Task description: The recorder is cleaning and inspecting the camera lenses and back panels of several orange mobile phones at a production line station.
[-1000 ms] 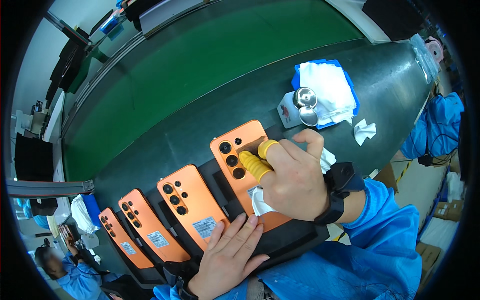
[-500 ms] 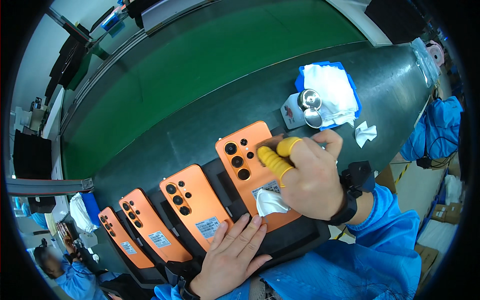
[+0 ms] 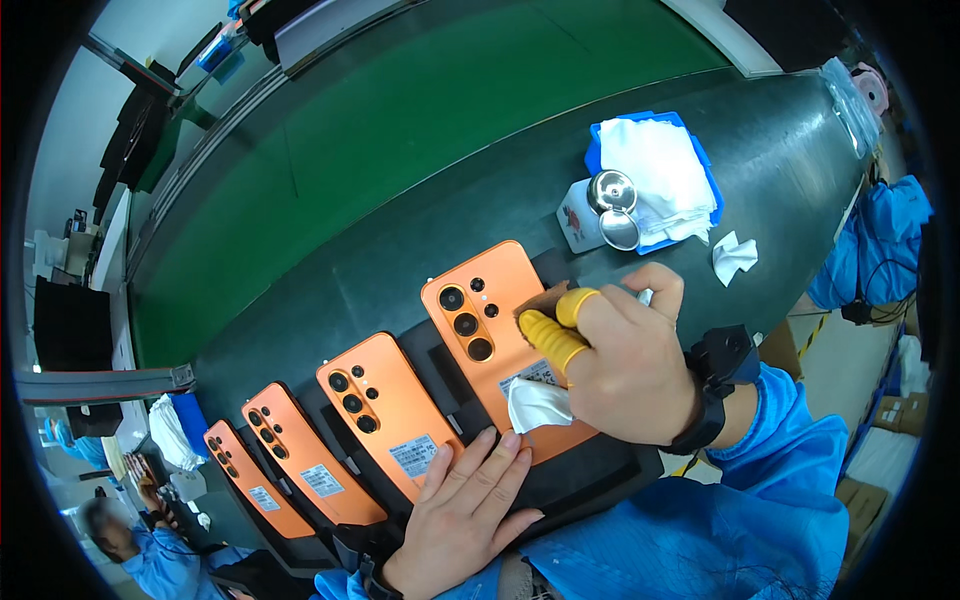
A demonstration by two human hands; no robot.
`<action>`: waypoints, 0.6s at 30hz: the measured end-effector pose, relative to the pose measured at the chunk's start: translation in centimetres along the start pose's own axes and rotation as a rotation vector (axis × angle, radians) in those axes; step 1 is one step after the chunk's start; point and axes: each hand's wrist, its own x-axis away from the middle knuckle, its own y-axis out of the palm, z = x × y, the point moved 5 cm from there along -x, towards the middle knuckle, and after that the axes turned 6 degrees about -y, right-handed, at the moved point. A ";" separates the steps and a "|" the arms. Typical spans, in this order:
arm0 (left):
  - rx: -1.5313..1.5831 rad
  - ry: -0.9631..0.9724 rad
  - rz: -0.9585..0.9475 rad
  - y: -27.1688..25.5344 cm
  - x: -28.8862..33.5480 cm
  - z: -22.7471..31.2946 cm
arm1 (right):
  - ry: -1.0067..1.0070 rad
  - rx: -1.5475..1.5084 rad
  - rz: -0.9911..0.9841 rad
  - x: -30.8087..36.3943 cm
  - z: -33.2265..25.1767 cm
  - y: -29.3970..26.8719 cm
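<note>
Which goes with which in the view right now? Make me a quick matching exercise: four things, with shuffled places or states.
Things:
1. right hand
2. left hand
3. metal-topped bottle
4. white cloths

Places or states:
A. piled in a blue tray
B. fingers spread at the lower end of an orange phone
C. standing beside the tray
D. pinching a brown piece, with yellow finger covers

Pairs: 1-D, 2-B, 3-C, 4-A

Cool, fairly even light shows the right hand [image 3: 628, 367] and the orange phone [image 3: 507, 342] beneath its grip clearly. Beyond the grip to the right, pale glare streaks the tabletop [image 3: 785, 145] (the white cloths [image 3: 655, 170] nearby are almost washed out), and far to either side edges bow toward black fisheye vignetting.
</note>
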 end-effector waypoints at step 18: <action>-0.033 -0.003 -0.020 0.0 0.0 -0.1 | -0.065 -0.155 0.038 -0.9 -0.1 1.0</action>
